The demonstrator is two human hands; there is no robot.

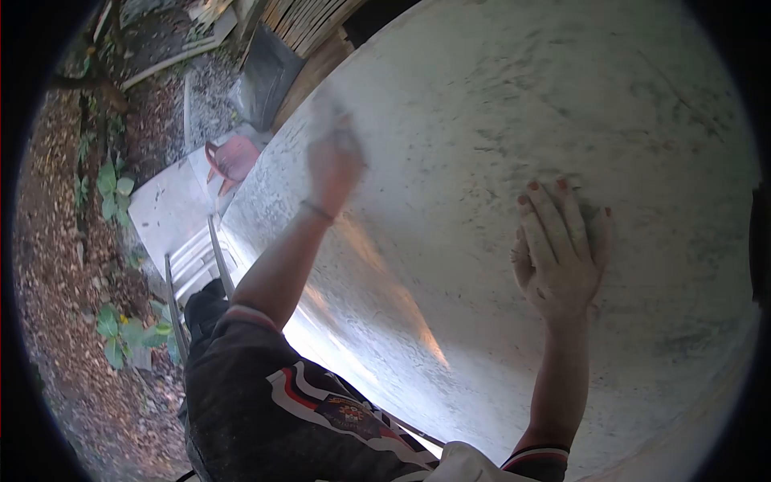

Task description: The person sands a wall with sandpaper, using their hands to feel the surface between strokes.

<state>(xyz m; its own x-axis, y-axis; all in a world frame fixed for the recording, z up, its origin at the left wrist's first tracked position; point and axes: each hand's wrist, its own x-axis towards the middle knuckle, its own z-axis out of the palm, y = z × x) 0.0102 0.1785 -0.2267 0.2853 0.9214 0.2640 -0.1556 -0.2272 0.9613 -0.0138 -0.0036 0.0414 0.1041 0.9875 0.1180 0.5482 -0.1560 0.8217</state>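
Observation:
A broad pale grey-white surface (450, 265) with dark scuffs and pits stretches under both of my hands. My right hand (562, 257) lies flat on it, dusted white, with its fingers spread and nothing held. My left hand (336, 165) is over the far left part of the surface, smeared by motion. A greyish blur lies at its fingertips, and I cannot make out whether the hand holds anything. A thin dark band (318, 210) circles the left wrist.
Down to the left, ladder rails and rungs (193, 261) stand beside a pale slab (165, 201). On that slab sits a reddish plastic item (234, 157). A dark grey panel (269, 76) leans near wooden slats (301, 24). Leaf-strewn ground (60, 241) with green plants (112, 189) lies beyond.

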